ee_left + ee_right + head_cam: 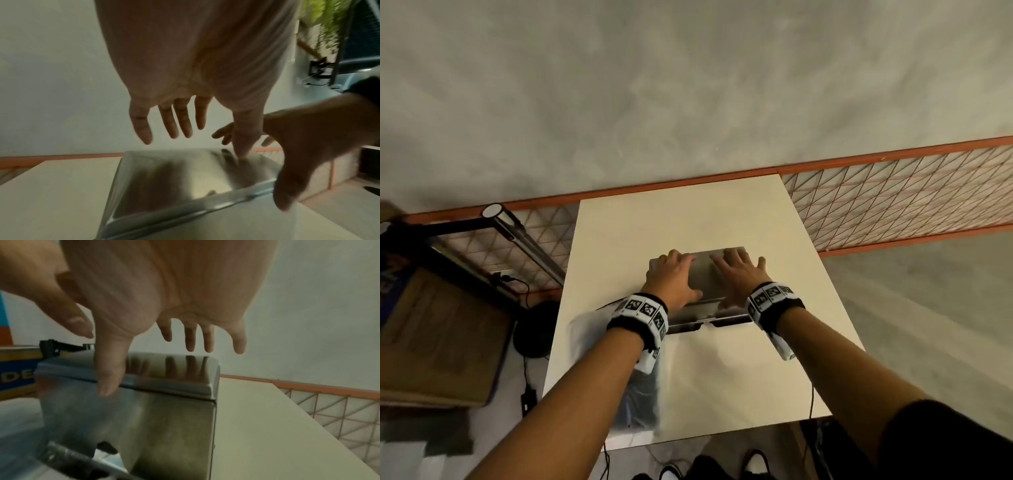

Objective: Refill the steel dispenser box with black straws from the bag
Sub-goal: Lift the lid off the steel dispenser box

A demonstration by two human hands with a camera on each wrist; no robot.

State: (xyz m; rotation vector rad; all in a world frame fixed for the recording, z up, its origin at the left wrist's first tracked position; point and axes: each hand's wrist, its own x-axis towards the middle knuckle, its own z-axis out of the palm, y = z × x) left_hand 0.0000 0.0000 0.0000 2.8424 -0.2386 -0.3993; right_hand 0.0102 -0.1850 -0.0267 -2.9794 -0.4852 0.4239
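- The steel dispenser box (703, 274) is seen standing on the white table (756, 219), directly under both hands, with its lid (185, 175) closed on top.
- The left hand (673, 278) is held over the left part of the lid with its fingers (141, 123) straight and spread apart; nothing is gripped by it.
- In the left wrist view, the left fingers are shown stretched out above the lid, and only the thumb appears to reach the shiny surface; whether the palm rests on the lid cannot be told.
- The right hand (739, 274) is held over the right part of the lid, fingers (190, 337) likewise straight and apart, with nothing clasped.
- In the right wrist view, the right thumb (110, 369) is seen laid down over the front edge of the lid, touching it, while the four fingers hang just above the lid, their reflections being mirrored in the steel.
- The bag (619, 387) of clear plastic is found beneath the left forearm, on the near left edge of the table, well behind the left hand; dark contents are made out inside, too blurred to be told apart.
- A dark opening (107, 447) is seen low in the box's front, below the right thumb.
- An orange-framed wire grid (893, 198) is seen beyond the fingertips, against the grey wall (688, 85).
- A cardboard box (438, 339) is placed well to the left of the left hand, on the floor side.
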